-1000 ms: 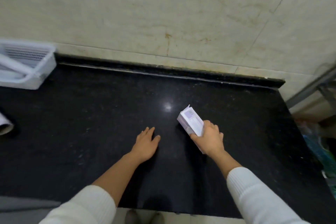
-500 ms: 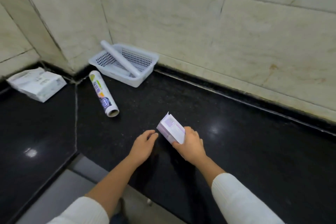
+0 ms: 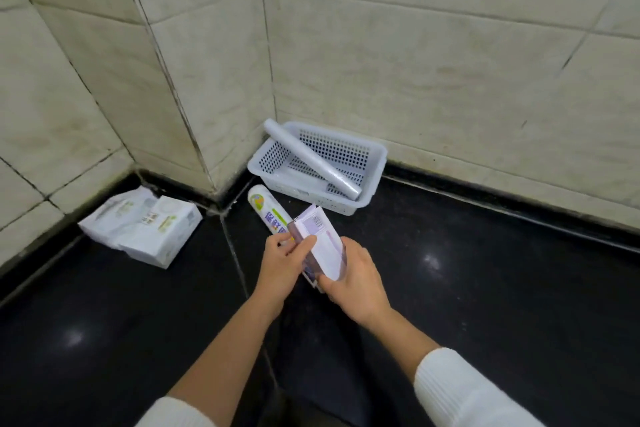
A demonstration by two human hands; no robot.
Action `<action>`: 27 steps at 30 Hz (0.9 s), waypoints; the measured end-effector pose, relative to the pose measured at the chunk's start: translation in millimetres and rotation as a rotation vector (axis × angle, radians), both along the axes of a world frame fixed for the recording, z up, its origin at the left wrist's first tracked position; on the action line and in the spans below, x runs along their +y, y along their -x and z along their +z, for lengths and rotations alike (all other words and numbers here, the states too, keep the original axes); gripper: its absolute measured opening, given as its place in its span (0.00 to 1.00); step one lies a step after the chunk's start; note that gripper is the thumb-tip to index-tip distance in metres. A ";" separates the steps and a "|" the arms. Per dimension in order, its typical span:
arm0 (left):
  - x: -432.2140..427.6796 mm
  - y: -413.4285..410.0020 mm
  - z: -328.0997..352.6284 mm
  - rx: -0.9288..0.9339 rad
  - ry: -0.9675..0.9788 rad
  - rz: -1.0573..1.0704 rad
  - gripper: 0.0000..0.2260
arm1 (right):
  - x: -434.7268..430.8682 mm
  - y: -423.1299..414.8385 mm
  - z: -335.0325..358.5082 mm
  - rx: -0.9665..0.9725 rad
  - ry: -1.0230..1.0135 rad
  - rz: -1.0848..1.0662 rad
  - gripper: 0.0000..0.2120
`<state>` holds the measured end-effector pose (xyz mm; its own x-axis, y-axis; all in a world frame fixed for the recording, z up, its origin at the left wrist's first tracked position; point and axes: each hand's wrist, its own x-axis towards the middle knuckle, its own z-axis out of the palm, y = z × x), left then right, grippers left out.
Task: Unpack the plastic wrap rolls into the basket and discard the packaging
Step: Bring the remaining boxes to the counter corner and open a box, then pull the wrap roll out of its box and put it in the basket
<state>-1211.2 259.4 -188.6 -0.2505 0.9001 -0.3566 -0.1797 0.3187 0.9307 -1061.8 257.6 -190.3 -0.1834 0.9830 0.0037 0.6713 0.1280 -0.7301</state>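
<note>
I hold a white and purple carton (image 3: 320, 246) above the black counter with both hands. My right hand (image 3: 356, 279) grips its lower end. My left hand (image 3: 284, 262) pinches its left side near the opened top flap. A white perforated basket (image 3: 372, 163) sits in the wall corner with one bare plastic wrap roll (image 3: 311, 158) lying slanted across it. A printed wrapped roll (image 3: 268, 213) lies on the counter just left of the basket, its near end hidden behind my left hand.
A pile of white packaging bags (image 3: 142, 227) lies at the left against the wall. Tiled walls close in the back and left. The black counter (image 3: 485, 288) stretches to the right and towards me.
My left hand has come off the counter and taken hold of the carton. The carton has been brought left, close to the printed roll and basket, as the view turned towards the corner.
</note>
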 end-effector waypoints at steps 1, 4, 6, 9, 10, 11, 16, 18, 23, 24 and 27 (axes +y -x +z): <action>5.6 9.5 2.2 -0.022 -0.006 0.000 0.20 | 1.9 6.8 3.3 0.017 -0.001 0.022 0.26; 22.3 36.0 6.1 -0.115 -0.029 -0.025 0.14 | 12.5 15.8 14.4 0.026 -0.009 0.102 0.28; 31.7 50.6 8.4 -0.185 -0.039 -0.070 0.15 | 23.8 18.7 24.9 0.031 -0.015 0.090 0.24; 41.9 67.1 11.3 -0.229 -0.033 -0.159 0.20 | 44.7 26.4 44.9 0.133 -0.018 -0.031 0.17; 43.7 71.3 12.6 -0.236 -0.038 -0.191 0.21 | 52.4 29.4 52.5 0.183 0.003 -0.065 0.16; 44.5 74.6 13.7 -0.242 -0.047 -0.223 0.21 | 60.1 32.0 60.0 0.233 0.042 -0.083 0.17; 38.9 86.3 15.0 -0.241 -0.081 -0.289 0.19 | 85.8 46.8 83.1 0.381 0.340 0.051 0.19; 32.7 87.8 16.8 -0.193 -0.065 -0.297 0.19 | 87.0 52.3 82.8 0.360 0.357 0.103 0.17; 20.4 85.2 28.2 0.060 -0.052 -0.406 0.25 | 85.9 52.4 73.0 0.446 0.447 0.146 0.16; 19.8 82.7 31.6 0.123 -0.065 -0.454 0.27 | 85.6 50.7 72.3 0.449 0.463 0.163 0.15; 22.5 72.7 40.1 0.248 -0.104 -0.485 0.29 | 87.6 43.2 72.8 0.433 0.471 0.192 0.17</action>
